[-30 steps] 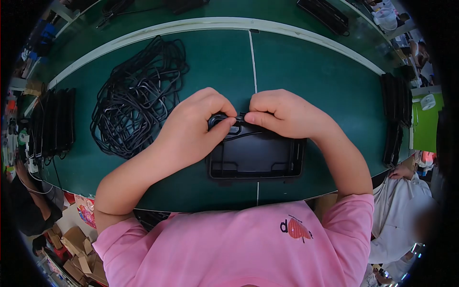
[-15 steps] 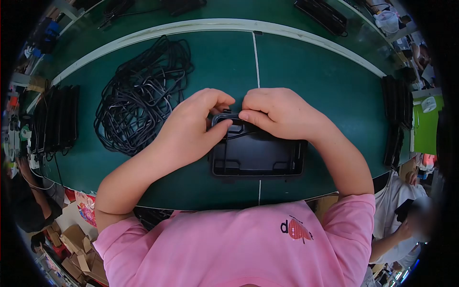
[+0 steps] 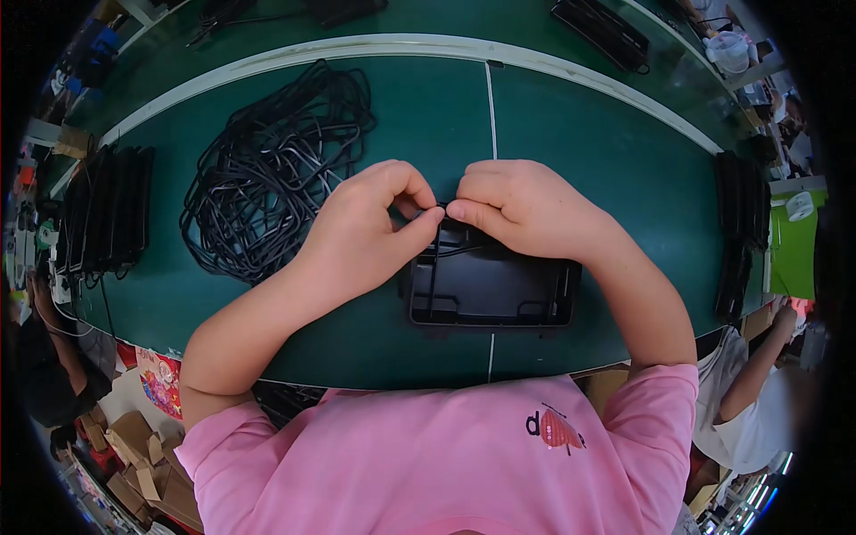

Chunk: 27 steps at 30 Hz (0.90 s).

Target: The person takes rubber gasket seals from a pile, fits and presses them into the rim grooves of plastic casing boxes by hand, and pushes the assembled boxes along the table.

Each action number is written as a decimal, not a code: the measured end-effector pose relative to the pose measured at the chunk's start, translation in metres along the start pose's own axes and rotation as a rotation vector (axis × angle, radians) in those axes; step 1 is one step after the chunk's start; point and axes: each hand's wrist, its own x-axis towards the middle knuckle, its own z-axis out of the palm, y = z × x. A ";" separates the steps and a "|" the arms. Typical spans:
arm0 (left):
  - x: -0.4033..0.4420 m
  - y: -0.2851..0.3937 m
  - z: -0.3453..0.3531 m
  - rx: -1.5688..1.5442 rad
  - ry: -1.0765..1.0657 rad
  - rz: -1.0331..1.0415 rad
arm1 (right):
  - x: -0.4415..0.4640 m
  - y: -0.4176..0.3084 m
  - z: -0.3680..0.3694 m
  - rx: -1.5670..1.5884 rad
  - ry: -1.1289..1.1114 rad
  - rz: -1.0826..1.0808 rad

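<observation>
A black open plastic case (image 3: 499, 290) lies on the green table in front of my body, with a thin black cable running inside it. At its far left corner my left hand (image 3: 370, 232) pinches with thumb and forefinger on something small that the fingers hide. My right hand (image 3: 526, 209) is closed at the case's far edge, its thumb tip almost touching the left fingertips. What it holds is hidden too. A big tangle of black cable (image 3: 267, 178) lies beyond my left forearm.
Stacked black cases stand at the left (image 3: 107, 214) and right (image 3: 742, 205) table ends. Along the far side runs a white rail (image 3: 428, 45), with a black device (image 3: 602, 34) behind it. Co-workers are at both sides; cardboard boxes (image 3: 143, 455) lie lower left.
The case has shifted slightly right. My left thumb and forefinger, apart half a second ago, have come together near the right thumb. The co-worker at right has moved an arm.
</observation>
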 end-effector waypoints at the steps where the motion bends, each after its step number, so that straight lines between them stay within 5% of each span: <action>1: 0.002 -0.001 -0.001 -0.002 0.001 -0.003 | 0.000 0.000 0.001 -0.001 0.016 -0.005; 6: 0.011 -0.005 -0.007 -0.361 -0.152 -0.334 | -0.005 -0.002 0.007 -0.080 0.049 -0.016; 10: 0.010 -0.007 -0.007 -0.397 -0.164 -0.342 | -0.002 0.005 0.000 0.187 -0.100 0.134; 19: 0.005 -0.013 -0.006 -0.385 -0.122 -0.250 | 0.007 -0.008 0.004 -0.115 -0.042 0.003; 27: -0.001 -0.010 -0.010 -0.473 -0.144 -0.283 | 0.010 -0.006 -0.001 0.000 -0.084 0.089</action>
